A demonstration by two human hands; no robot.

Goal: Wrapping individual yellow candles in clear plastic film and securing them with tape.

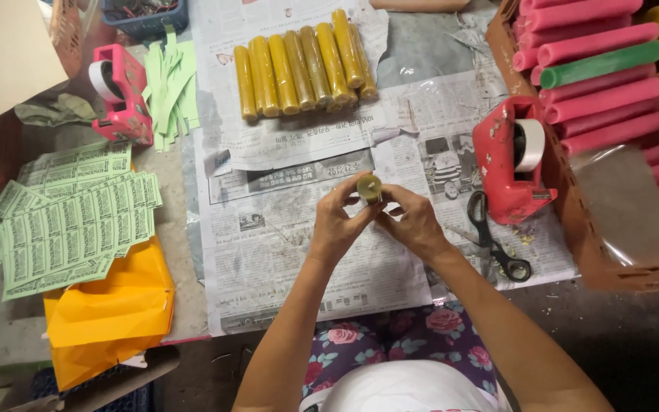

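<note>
Both hands together over newspaper-covered surface [284, 252]: left hand [337, 225] and right hand [415, 223] pinch yellow roll [369, 186] end-on, above lap. Wrapping of end seems in hand. Next likely needs tape from red dispenser [509, 160].

A: Roll [368, 187] between the hands – finish?
B: Glossy clear film over yellow. Matt newsprint [299, 252] under them.
A: Dispenser [514, 156] right of them?
B: Red plastic, scuffed.

Grey table [429, 53] covered with newspaper [284, 252]; on it yellow rolls [303, 65], red tape dispenser [512, 160], scissors [493, 236], green label sheets [70, 217], orange paper [108, 313].
</note>
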